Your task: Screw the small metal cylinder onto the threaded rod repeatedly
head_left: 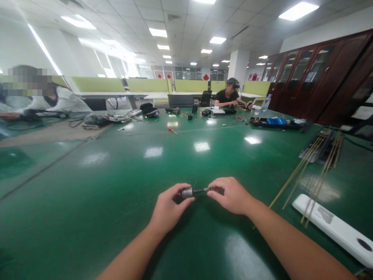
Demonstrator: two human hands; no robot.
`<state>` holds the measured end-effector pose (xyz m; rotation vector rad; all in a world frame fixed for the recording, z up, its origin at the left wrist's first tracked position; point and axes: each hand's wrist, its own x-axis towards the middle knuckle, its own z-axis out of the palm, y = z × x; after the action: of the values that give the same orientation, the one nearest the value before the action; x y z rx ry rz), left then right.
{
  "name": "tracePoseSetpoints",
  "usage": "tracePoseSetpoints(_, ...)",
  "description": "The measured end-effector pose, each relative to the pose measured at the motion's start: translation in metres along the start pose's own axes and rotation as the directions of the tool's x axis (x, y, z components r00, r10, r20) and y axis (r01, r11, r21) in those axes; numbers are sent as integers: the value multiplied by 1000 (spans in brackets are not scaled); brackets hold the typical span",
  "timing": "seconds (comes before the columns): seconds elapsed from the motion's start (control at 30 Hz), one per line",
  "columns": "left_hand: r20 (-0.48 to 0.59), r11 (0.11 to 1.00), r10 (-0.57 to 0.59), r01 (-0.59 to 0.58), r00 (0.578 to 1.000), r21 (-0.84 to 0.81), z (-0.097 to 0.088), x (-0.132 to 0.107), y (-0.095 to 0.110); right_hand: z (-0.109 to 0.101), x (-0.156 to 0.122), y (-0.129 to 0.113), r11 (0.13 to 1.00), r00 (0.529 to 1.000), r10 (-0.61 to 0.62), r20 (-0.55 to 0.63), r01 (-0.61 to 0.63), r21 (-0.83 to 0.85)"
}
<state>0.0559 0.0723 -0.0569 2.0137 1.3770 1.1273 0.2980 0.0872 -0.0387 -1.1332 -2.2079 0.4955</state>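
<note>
My left hand (169,208) is closed round the silver cylindrical end of a small metal part (189,192), held just above the green table (116,186). A thin dark shaft (201,190) sticks out of that part to the right. My right hand (230,194) pinches the far end of the shaft with its fingers curled. Both hands meet near the table's front middle.
Several thin brass rods (303,167) lie slanting at the right, over a white flat bar (335,229). A red screwdriver (171,129) lies further back. Tools and cables clutter the far side, where a person in black (229,97) sits; another person (43,103) sits far left.
</note>
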Motion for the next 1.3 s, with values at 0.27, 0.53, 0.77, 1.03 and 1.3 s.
tracePoseSetpoints(0.27, 5, 1000, 2, -2, 1000, 17, -1, 1, 1, -1, 0, 0, 1000, 1000, 4, 5, -4, 3)
tracePoseSetpoints(0.53, -10, 999, 24, -24, 1000, 37, -2, 1, 3, -2, 1, 0, 1000, 1000, 5, 7, -5, -2)
tracePoseSetpoints(0.77, 0, 1000, 6, -6, 1000, 16, -2, 1, 3, -3, 1, 0, 1000, 1000, 1, 10, 0, -4)
tracePoseSetpoints(1.03, -8, 1000, -19, 19, 1000, 15, -3, 2, 0, -6, 1, 0, 1000, 1000, 3, 5, -3, 6)
tracePoseSetpoints(1.3, -140, 995, -103, 104, 985, 2, -7, 6, -3, -12, 2, 4, 973, 991, 118, -62, -103, 208)
